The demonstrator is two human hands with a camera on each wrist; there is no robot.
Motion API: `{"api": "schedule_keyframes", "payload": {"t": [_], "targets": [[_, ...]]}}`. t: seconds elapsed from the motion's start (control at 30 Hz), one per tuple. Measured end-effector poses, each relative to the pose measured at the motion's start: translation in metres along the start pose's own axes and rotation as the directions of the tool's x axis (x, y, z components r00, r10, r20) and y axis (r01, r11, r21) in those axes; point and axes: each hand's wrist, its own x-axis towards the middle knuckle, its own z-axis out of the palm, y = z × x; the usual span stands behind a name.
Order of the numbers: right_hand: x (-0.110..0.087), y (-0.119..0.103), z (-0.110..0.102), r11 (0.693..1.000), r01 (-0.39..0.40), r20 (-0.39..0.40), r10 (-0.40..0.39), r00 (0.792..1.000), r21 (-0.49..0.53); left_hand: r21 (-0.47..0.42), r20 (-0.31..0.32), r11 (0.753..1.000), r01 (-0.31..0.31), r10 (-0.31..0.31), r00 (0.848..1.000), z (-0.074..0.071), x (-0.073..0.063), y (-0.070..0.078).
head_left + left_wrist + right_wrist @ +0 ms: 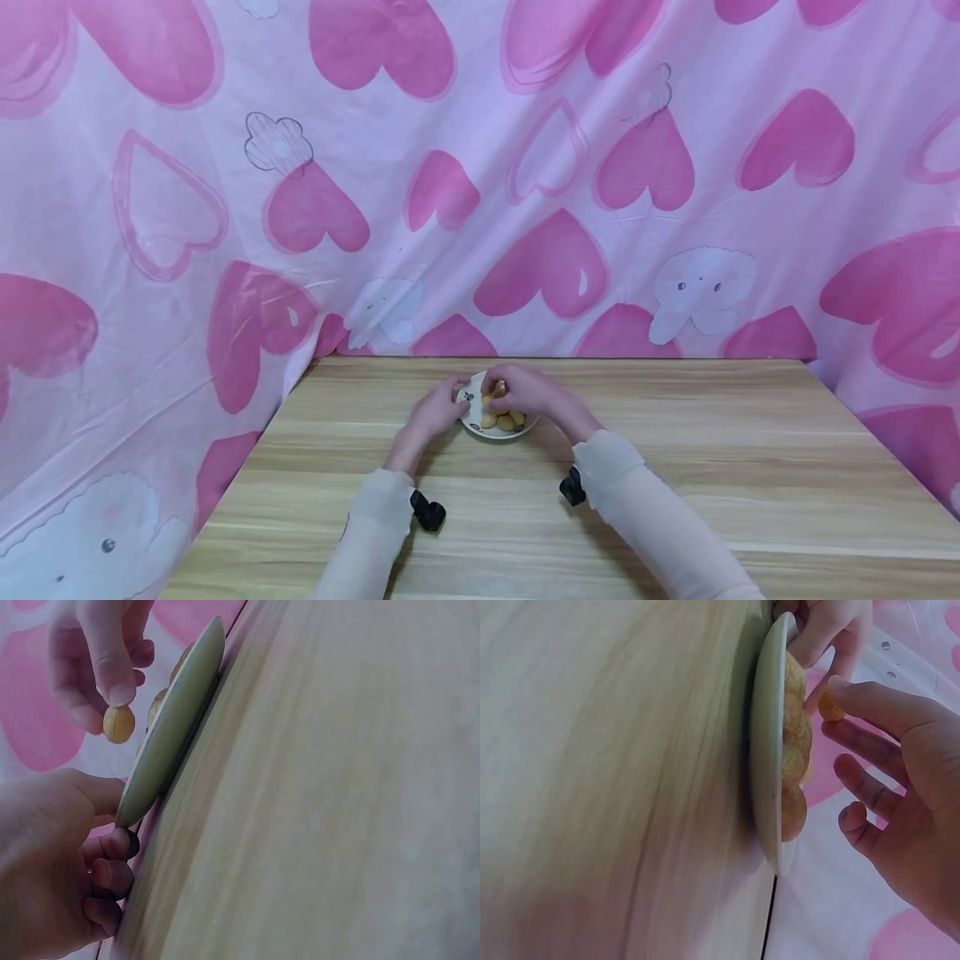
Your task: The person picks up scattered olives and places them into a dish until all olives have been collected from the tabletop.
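A white plate (472,427) with small dark printed marks stands on the table and holds several round, yellow-brown walnuts (506,422). At the plate's left rim is my left hand (435,410). In the left wrist view its thumb and index finger meet the rim, while the other fingers curl by the plate's lower edge. My right hand (528,390) hovers over the plate from the right. Between thumb and index finger it pinches one walnut (118,724), held apart from the others. Its remaining fingers (866,787) are loosely bent and touch nothing.
The wooden table (675,467) reaches back to a pink curtain (540,167) printed with hearts, which also hangs along the left side. A black wrist device (429,510) sits on the left sleeve, another black device (572,487) on the right.
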Motion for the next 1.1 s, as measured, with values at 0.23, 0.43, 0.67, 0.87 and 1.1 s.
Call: {"api": "schedule_keyframes", "payload": {"t": [0.23,0.43,0.67,0.87,1.1], "targets": [[0.006,-0.001,0.004,1.0,-0.019,0.03,0.019,0.999,-0.002,-0.005,-0.001,1.0,0.004,-0.004,1.0,0.001,0.0,0.001],[0.01,0.001,0.008,0.999,-0.039,0.04,0.04,0.998,-0.019,-0.004,0.0,1.0,0.012,-0.012,1.0,0.001,-0.001,0.002],[0.014,0.002,0.011,0.998,-0.033,0.04,0.035,0.999,-0.053,0.003,-0.004,1.0,0.011,-0.011,1.0,0.001,-0.001,0.002],[0.011,0.002,0.013,0.998,-0.036,0.033,0.038,0.999,-0.056,0.0,-0.001,1.0,0.005,-0.005,1.0,0.003,0.0,0.001],[0.001,0.003,0.012,0.999,-0.017,-0.071,0.014,0.997,-0.033,0.002,-0.01,1.0,0.009,-0.009,1.0,0.002,0.0,-0.001]]}}
